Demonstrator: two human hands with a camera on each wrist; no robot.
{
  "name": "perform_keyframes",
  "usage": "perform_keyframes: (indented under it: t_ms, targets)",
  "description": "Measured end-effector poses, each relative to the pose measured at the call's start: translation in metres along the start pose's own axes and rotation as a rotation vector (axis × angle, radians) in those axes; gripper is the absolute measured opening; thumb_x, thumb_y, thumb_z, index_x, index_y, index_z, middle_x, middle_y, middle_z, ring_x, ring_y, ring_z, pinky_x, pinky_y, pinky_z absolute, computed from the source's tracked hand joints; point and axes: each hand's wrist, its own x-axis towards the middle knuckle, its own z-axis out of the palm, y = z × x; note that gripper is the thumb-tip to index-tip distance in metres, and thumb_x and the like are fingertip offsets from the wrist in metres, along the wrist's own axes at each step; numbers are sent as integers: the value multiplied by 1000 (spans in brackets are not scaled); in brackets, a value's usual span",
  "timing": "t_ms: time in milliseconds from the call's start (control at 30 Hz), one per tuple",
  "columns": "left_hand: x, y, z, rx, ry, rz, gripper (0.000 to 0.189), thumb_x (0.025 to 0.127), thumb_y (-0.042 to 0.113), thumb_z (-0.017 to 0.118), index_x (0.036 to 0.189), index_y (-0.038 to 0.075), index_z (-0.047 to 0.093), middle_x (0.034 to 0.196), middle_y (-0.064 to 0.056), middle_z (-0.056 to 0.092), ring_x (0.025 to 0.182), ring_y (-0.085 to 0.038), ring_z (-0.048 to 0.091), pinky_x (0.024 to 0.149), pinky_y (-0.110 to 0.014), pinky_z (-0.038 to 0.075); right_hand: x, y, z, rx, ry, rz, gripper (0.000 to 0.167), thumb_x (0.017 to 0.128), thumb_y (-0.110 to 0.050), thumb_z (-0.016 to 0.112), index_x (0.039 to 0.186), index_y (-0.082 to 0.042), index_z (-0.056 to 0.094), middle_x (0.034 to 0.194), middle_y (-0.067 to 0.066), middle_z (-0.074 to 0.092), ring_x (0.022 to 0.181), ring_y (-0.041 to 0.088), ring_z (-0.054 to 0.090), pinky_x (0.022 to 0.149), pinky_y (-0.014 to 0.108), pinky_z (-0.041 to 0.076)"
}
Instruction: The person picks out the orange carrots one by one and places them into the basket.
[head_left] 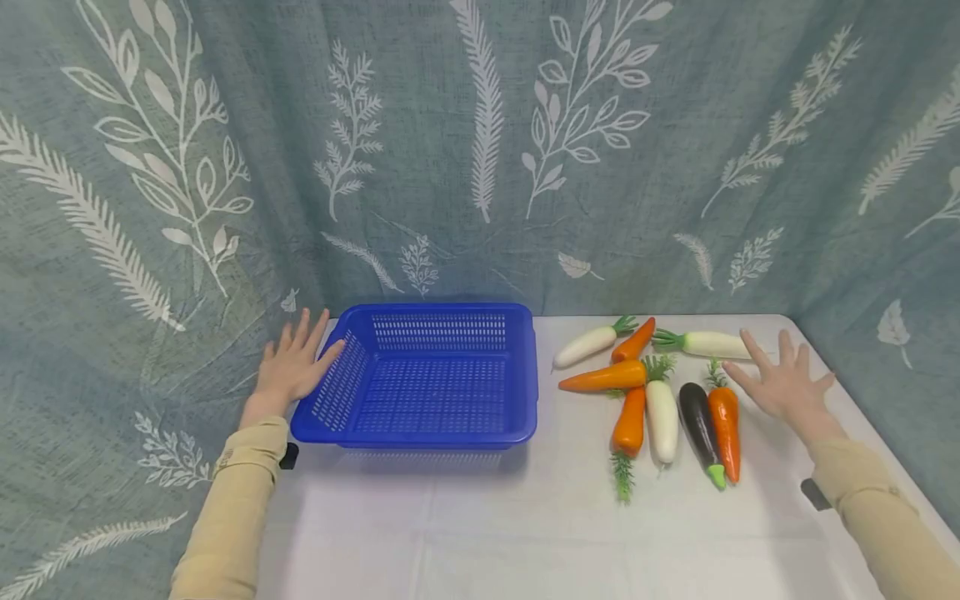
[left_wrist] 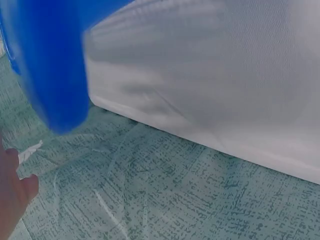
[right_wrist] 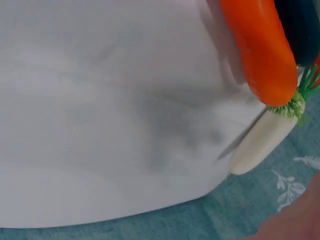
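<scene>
My left hand, fingers spread, is at the left side of a blue plastic basket, its thumb overlapping the rim in the head view. Nothing shows inside the basket. On the right, my right hand is spread and holds nothing, beside the vegetables. Nearest to it are an orange carrot, a dark eggplant with a green tip, and a white radish behind. Further left lie another white radish, a carrot, a lighter orange carrot, a small carrot and a radish.
A white-covered table carries the basket and vegetables. Its right edge slants past my right forearm. A green-blue curtain with white leaf prints hangs behind and around the sides. Dark wrist devices show at both sleeves.
</scene>
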Motion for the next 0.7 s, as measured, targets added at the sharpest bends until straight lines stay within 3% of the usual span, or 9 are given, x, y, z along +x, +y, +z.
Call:
perform_keyframes:
  t_ms: [267,700]
  targets:
    - [-1,6,3,-12,-30,11,80,100,63,21,157,14,-6,160,-22,-8,141,-54,-2,108,-71,-1,-3,-9,8,22,-57,-5,83,97,-66,28,156,-17,-3,148,45,-9,129,71,-7,84,90,0]
    - [-1,1,16,-37,-44,37,76,102,59,22,157,12,0,161,-20,0,141,-55,3,109,-70,5,-7,-19,23,92,-178,5,83,98,-65,26,155,-14,-6,147,45,-10,128,72,-4,86,89,5]
